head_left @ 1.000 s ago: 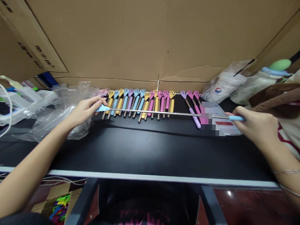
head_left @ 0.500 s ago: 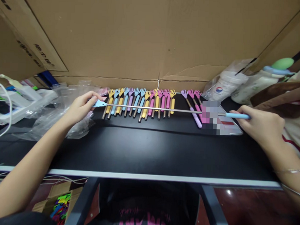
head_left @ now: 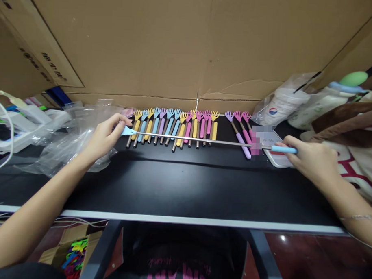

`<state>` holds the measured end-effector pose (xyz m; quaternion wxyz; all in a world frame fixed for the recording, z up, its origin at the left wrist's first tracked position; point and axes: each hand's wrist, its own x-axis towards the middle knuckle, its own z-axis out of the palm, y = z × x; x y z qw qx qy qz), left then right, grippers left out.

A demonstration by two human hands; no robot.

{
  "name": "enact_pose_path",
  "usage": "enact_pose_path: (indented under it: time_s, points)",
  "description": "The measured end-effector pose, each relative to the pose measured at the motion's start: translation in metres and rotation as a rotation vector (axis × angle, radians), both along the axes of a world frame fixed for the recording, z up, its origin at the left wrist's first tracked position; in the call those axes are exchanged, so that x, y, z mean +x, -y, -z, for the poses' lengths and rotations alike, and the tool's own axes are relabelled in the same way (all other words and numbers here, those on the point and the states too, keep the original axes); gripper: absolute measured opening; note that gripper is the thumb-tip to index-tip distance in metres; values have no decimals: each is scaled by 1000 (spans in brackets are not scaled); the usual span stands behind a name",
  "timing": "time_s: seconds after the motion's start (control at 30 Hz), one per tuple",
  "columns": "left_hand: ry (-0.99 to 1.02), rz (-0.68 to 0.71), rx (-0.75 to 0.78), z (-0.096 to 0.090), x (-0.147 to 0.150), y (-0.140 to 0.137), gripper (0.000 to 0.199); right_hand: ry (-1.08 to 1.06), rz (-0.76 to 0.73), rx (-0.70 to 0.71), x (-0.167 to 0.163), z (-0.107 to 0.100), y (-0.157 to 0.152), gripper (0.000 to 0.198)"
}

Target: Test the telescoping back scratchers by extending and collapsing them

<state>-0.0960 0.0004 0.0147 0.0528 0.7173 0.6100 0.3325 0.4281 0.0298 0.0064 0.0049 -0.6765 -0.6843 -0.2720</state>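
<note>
A telescopic back scratcher (head_left: 192, 139) with a light blue head and handle is stretched out level above the table between my hands. My left hand (head_left: 108, 132) pinches its blue claw end. Around the blue handle at the other end, the fingers of my right hand (head_left: 312, 158) are closed. Behind the rod lies a row of shorter back scratchers (head_left: 174, 129) in yellow, blue, purple and pink, claws toward the cardboard. Farther right a few purple and pink back scratchers (head_left: 242, 137) lie slanted, partly hidden by a blurred patch.
Clear plastic bags (head_left: 79, 131) and a white power strip (head_left: 30, 124) lie at the left. A phone (head_left: 273, 159), a bagged cup (head_left: 280, 104) and a bottle (head_left: 321, 105) are at the right. Cardboard (head_left: 177, 45) walls the back. A box of colourful pieces (head_left: 75, 255) is below.
My right hand has moved left with the handle, and the rod between my hands is somewhat shorter. My left hand has shifted slightly right, still on the claw end.
</note>
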Motion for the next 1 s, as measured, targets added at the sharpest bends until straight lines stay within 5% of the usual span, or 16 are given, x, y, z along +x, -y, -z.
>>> enact_pose_path:
  time_s: [0.37, 0.63, 1.0]
  points:
    - [-12, 188, -97, 3, 39, 13, 35, -31, -65, -174, -38, -7, 11, 31]
    - [-31, 318, -195, 3, 74, 23, 31, -77, -281, -158, -72, -1, 16, 36]
    - [-168, 303, -160, 0, 69, 4, 35, -356, -447, -200, -66, -5, 9, 39]
